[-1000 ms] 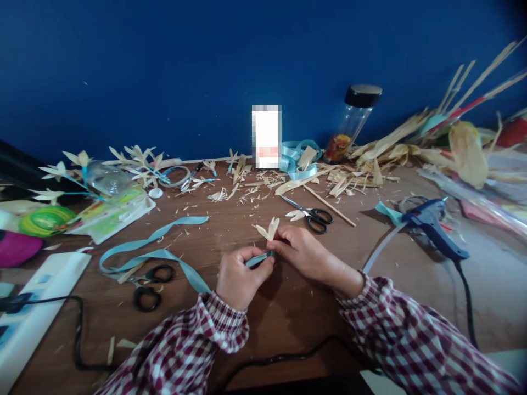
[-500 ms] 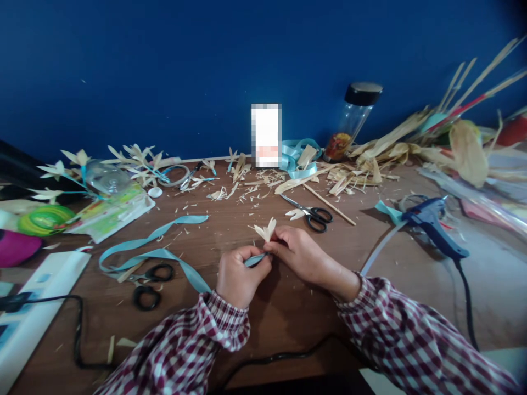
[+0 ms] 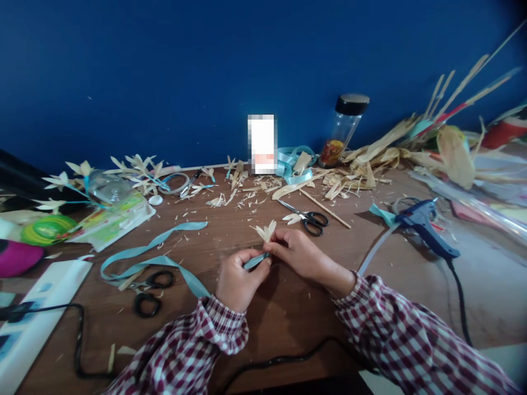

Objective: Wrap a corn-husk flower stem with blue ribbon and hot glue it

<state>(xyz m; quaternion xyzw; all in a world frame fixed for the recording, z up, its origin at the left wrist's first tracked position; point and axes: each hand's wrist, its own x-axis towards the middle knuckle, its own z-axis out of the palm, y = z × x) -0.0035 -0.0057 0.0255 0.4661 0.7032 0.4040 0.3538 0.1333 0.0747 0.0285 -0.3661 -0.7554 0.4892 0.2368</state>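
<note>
Between finger and thumb of my left hand [image 3: 239, 277] is a light-blue ribbon [image 3: 156, 266], its long tail looping over the table to the left. My right hand [image 3: 298, 255] pinches the base of a small cream corn-husk flower [image 3: 265, 231], petals pointing up and away from me. The ribbon's end meets the flower's base where my fingertips nearly touch; the exact join is hidden. Black-handled scissors [image 3: 315, 222] lie beyond my right hand, beside a loose husk flower. Another pair of scissors [image 3: 147, 299] lies left of my left hand, near the ribbon.
A blue glue gun [image 3: 428, 227] with its cord lies on the right. Dried husks [image 3: 370, 173], a jar [image 3: 341, 131] and a ribbon coil [image 3: 294, 164] line the blue wall. Finished-looking husk flowers [image 3: 82, 170] and a white power strip [image 3: 45, 307] are on the left.
The view has shifted slightly. Both hands keep their pinch on the ribbon and the flower, with hardly any visible movement.
</note>
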